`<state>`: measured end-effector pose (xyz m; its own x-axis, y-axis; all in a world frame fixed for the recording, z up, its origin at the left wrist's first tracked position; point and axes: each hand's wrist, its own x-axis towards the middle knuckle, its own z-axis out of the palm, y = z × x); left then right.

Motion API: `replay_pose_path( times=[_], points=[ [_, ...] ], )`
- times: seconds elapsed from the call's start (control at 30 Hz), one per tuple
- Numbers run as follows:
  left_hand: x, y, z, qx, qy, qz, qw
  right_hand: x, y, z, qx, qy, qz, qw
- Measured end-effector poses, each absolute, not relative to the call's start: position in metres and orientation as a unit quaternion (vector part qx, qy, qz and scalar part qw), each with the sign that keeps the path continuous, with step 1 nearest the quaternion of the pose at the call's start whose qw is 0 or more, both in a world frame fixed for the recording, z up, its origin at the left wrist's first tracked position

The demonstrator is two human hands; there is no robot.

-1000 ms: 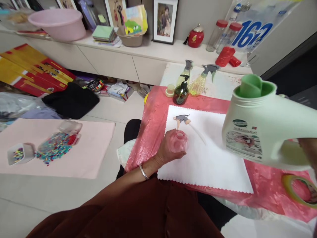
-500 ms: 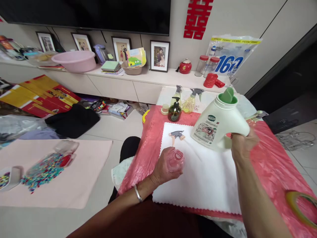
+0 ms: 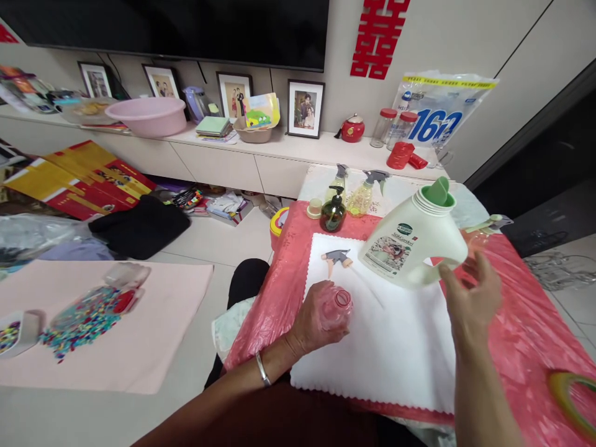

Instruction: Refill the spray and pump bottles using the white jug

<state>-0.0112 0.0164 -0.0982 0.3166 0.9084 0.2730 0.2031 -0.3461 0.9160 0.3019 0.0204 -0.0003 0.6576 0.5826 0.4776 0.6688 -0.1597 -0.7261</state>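
Note:
My left hand (image 3: 311, 323) is wrapped round a small clear pink bottle (image 3: 339, 309), which has no top on its mouth. To the right, a large cream detergent jug (image 3: 395, 248) stands uncapped on the white cloth (image 3: 372, 347), a green spout in its neck. My right hand (image 3: 475, 295) is beside the jug's handle with its fingers apart, holding nothing. Whether the thumb still touches the handle I cannot tell. A grey and peach spray head (image 3: 339, 256) lies on the cloth beyond the pink bottle, its thin tube stretching toward the right.
Behind the cloth are a dark green pump bottle (image 3: 333, 214), a small cup-like cap (image 3: 314, 208) and yellowish spray bottles (image 3: 361, 197). A roll of tape (image 3: 570, 397) lies at the right on the red plastic cover (image 3: 521, 347). Colourful beads (image 3: 84, 323) cover part of a pink mat (image 3: 153, 323).
My right hand has let go of the jug's handle and opened its fingers. The jug has come down slightly onto the cloth. My left hand still holds the pink bottle.

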Motion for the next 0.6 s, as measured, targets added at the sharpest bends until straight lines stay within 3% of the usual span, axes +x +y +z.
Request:
replay_pose_path(
  times=[0.07,0.13,0.27,0.43,0.6],
  points=[
    [-0.011,0.016,-0.098,0.699,0.398,0.427,0.413,0.279,0.003,-0.006,-0.724,-0.427,-0.139,0.523],
    [-0.011,0.015,-0.097,0.699,0.396,0.427,0.415,0.252,-0.004,-0.013,-0.708,-0.496,-0.107,0.491],
    [-0.012,0.015,-0.096,0.7,0.394,0.429,0.414,0.207,0.019,-0.019,-0.683,-0.651,0.023,0.33],
    [-0.012,0.016,-0.099,0.706,0.393,0.429,0.405,0.176,0.075,-0.014,-0.721,-0.678,0.078,0.118],
    [-0.012,0.017,-0.105,0.71,0.389,0.438,0.391,0.155,0.102,-0.017,-0.738,-0.666,0.112,0.01]
  ],
)
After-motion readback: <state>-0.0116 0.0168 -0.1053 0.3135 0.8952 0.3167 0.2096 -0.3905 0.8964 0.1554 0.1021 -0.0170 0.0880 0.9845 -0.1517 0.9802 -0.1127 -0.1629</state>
